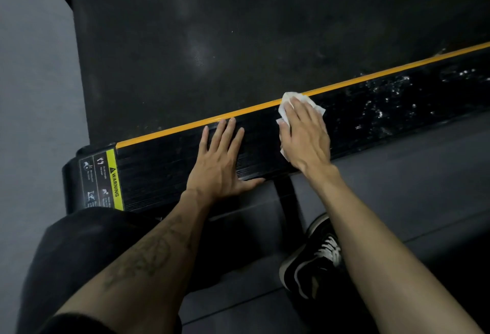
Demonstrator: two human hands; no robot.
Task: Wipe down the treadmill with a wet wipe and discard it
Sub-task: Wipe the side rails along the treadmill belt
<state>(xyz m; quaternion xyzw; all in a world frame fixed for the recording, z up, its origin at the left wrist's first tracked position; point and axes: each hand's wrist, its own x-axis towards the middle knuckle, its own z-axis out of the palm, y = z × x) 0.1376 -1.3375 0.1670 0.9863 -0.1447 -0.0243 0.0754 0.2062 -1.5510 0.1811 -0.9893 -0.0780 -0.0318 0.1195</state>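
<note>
The right hand [305, 137] lay flat and spread on the wipe [289, 100], pressing it against the black ribbed side rail [164, 164] of the treadmill, just below the orange strip [185, 128]; white edges of the wipe showed past the fingertips and beside the palm; nothing was pinched, only held down by pressure. The left hand [220, 164] rested bare on the rail just beside it, fingers apart, thumb out along the near edge, holding nothing; it looked to be a brace. Right of the wipe the rail carried wet beads and streaks [381, 100]; left of it, toward the warning label [114, 180], the ribs looked dry, so I judged the wiping only partly done. The risks seemed plain: with only a flat palm on it, the wipe could bunch or slip out on the ribs; it could stray onto the belt [212, 42]; the bracing hand could block the stroke; a shoe [315, 254] stood close under the rail, on the floor [31, 68], where drips might land.
</note>
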